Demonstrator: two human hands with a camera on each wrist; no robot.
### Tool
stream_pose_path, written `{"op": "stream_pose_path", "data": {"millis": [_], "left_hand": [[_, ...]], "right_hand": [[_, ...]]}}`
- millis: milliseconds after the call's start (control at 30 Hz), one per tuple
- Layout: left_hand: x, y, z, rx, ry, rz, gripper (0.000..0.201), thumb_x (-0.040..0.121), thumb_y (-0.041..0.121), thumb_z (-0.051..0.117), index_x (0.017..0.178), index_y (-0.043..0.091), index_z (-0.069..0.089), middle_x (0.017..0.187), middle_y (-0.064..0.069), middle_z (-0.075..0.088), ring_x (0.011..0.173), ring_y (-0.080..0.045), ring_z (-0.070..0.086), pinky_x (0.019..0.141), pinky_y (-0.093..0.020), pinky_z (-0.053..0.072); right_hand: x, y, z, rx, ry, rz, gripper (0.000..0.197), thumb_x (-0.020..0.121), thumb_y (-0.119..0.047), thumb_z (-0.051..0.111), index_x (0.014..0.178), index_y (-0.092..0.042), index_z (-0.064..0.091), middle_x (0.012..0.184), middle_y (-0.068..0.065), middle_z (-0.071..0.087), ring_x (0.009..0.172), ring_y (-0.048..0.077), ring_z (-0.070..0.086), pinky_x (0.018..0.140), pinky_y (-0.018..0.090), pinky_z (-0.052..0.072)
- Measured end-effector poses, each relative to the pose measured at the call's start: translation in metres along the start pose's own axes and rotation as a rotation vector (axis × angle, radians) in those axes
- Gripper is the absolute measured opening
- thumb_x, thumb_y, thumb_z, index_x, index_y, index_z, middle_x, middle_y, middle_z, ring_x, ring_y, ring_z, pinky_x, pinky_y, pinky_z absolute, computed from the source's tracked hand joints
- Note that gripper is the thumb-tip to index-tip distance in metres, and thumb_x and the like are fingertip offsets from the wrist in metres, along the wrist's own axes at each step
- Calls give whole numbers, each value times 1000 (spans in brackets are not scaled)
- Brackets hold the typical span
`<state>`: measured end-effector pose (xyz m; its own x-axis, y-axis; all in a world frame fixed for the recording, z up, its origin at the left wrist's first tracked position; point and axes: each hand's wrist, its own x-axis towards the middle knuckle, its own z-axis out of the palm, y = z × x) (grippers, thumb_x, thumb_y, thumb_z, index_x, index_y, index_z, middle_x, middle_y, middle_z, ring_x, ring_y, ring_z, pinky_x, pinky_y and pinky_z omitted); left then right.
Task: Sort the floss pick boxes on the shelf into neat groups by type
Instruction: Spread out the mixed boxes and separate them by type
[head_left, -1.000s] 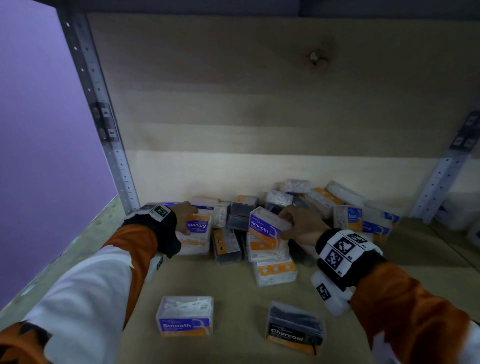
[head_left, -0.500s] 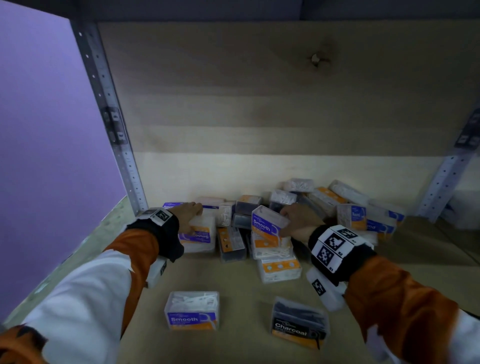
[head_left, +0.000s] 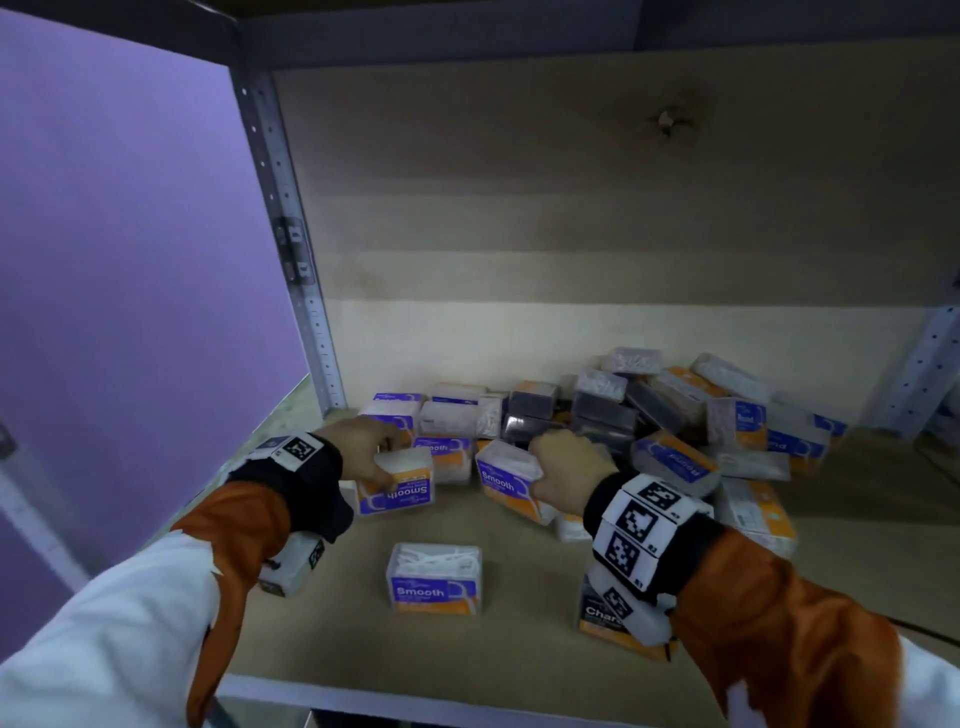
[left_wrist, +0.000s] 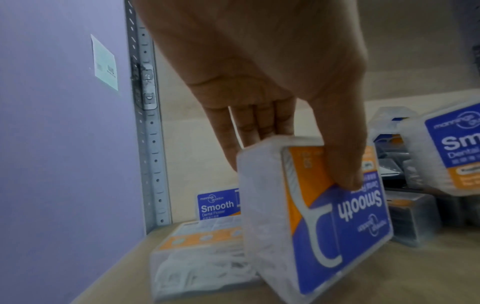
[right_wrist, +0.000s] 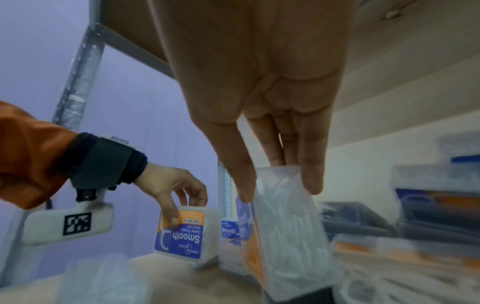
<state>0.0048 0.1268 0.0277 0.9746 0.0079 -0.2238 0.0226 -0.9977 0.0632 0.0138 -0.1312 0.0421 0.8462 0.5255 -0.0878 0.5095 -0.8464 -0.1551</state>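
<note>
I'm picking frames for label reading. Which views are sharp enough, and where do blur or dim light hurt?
Head view: dim and bent at the edges, but "Smooth" reads on the front box. Left wrist view: the label on the box in the left hand reads well, upside down. Right wrist view: the box in the right hand and the pile are smeared.

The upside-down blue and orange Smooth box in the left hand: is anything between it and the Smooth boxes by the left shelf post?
Nothing visible blocks it. The left hand grips the box just in front of those boxes.
</note>
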Motion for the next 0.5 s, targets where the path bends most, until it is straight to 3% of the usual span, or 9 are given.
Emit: {"op": "stream_pose_path", "data": {"millis": [100, 167, 367, 500], "left_hand": [[-13, -5, 7, 3, 0, -10, 50, 76, 37, 73, 117, 16, 54, 115, -2, 60, 88, -10, 49, 74, -19, 37], [-20, -7, 11, 2, -5, -15, 50, 76, 37, 73, 117, 15, 54, 117, -3, 60, 88, -9, 48, 74, -18, 37], [-35, -13, 24, 6, -30, -51, 54, 77, 40, 71, 122, 16, 52, 121, -2, 58, 90, -9, 47, 76, -18, 36], [-41, -12, 29, -12, -34, -66, 55, 78, 40, 71, 123, 16, 51, 123, -2, 58, 104, -16, 56, 78, -18, 38]], "right_hand": [[-6, -9, 8, -21, -19, -16, 29, 95, -17, 49, 117, -1, 55, 125, 17, 57, 113, 28, 58, 77, 26, 43], [-10, -15, 13, -19, -32, -30, 31, 96, -18, 49, 121, -1, 53, 128, 17, 55, 116, 28, 55, 87, 30, 46], [-18, -33, 34, 28, -58, -4, 44, 92, -13, 56, 132, -1, 40, 135, 18, 41, 121, 34, 50, 98, 40, 45], [-21, -40, 44, 24, -41, -1, 45, 91, -10, 57, 133, -3, 40, 137, 17, 35, 117, 34, 54, 93, 37, 47]]}}
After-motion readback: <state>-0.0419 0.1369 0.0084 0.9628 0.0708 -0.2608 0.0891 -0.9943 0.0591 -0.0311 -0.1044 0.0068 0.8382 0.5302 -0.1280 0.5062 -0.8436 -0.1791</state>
